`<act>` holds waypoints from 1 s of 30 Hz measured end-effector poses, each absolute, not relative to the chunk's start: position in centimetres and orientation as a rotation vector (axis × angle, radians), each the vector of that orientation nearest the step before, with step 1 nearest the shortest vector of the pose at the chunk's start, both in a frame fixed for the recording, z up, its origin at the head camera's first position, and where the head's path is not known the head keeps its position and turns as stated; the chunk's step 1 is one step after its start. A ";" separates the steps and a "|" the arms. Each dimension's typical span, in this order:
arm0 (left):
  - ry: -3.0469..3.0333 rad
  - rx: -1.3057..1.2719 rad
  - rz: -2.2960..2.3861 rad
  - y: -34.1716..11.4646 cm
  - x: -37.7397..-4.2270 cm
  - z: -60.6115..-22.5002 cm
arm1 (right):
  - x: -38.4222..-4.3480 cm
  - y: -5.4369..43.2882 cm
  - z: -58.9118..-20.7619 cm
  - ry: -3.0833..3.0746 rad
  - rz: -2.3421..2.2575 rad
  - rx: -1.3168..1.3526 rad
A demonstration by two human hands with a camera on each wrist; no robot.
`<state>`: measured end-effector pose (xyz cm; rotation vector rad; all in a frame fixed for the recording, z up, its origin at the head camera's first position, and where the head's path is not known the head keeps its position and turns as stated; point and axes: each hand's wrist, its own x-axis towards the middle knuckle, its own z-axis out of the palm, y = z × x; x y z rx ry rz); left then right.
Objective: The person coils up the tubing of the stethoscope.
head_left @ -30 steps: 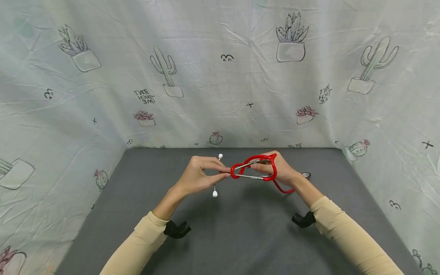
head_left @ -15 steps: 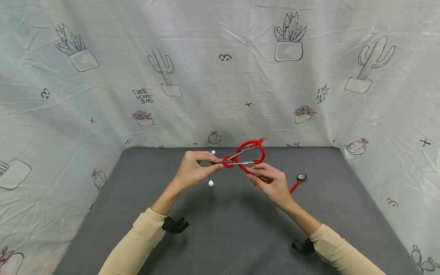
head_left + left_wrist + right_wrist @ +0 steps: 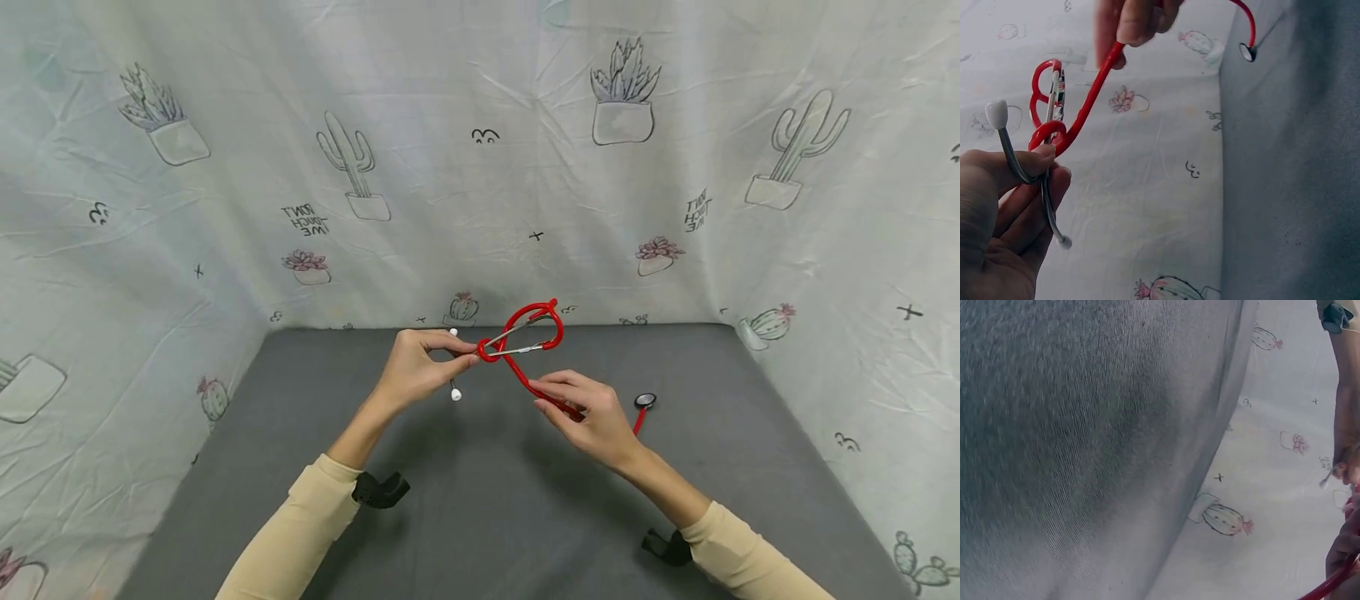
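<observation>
A red stethoscope is held up over the grey surface between both hands. My left hand [image 3: 420, 371] pinches its metal ear tubes between thumb and fingers, beside a tight wrap of red tubing [image 3: 1047, 132]. White ear tips [image 3: 456, 394] stick out above and below those fingers. Right of the wrap, the tubing makes a larger loop [image 3: 557, 329] with the metal tubes running across it. My right hand [image 3: 592, 417] grips the tubing further along, lower and to the right. Beyond it hangs the round chest piece [image 3: 645, 401] on the tube's end. Part of the tubing is hidden behind the right hand.
A grey cloth-covered table [image 3: 465, 517] lies under the hands. Behind and at both sides hangs a pale curtain [image 3: 420, 167] printed with cacti and potted plants. Black wrist mounts [image 3: 381, 490] sit at both cuffs.
The right hand has moved from behind the loop down toward the front, now gripping the tubing below it. The left hand has shifted slightly left, still pinching the ear tubes. The chest piece has come into fuller view.
</observation>
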<state>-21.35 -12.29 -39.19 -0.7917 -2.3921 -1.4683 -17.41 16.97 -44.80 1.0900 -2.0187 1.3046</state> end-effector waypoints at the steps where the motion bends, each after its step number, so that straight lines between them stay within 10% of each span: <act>1: -2.392 -0.789 -1.467 -12.3 -21.4 -39.3 | -17.3 16.9 -44.7 -2.022 1.276 1.111; 30: -2.492 -0.960 -1.303 -12.7 -21.7 -39.8 | -16.5 17.7 -38.8 -2.109 0.879 1.376</act>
